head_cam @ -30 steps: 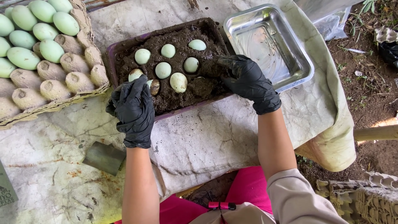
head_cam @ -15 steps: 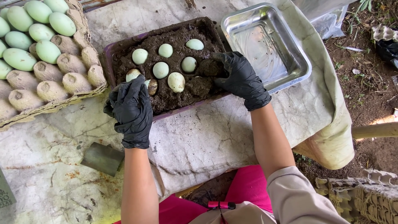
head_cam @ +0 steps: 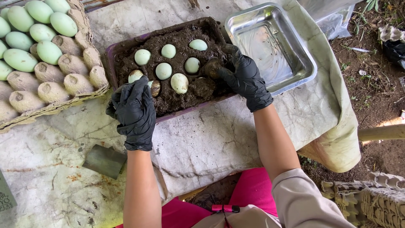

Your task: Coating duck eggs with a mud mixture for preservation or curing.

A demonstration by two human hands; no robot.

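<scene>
A mud-coated egg (head_cam: 212,67) sits in the right hand (head_cam: 246,78), black-gloved fingers curled around it at the right end of a purple tray (head_cam: 110,52) packed with dark mud — the egg half buried against the mix. The left hand (head_cam: 134,110), also gloved, rests on the tray's near-left edge, fingers bent loosely, clamped on nothing that shows. Seven pale green eggs (head_cam: 163,71) lie pressed into the mud to the left of the held one, and another browned one (head_cam: 155,88) lies just beside the left hand. The tray stands on a stained white cloth (head_cam: 219,139) spread over an outdoor table, bare soil (head_cam: 379,88) to the right. An empty steel pan (head_cam: 270,46) lies just right of the tray. At far left, a cardboard egg carton (head_cam: 80,82) holds about ten clean green eggs and eight mud-coated ones. A small flat metal piece (head_cam: 104,161) lies near the left forearm.
</scene>
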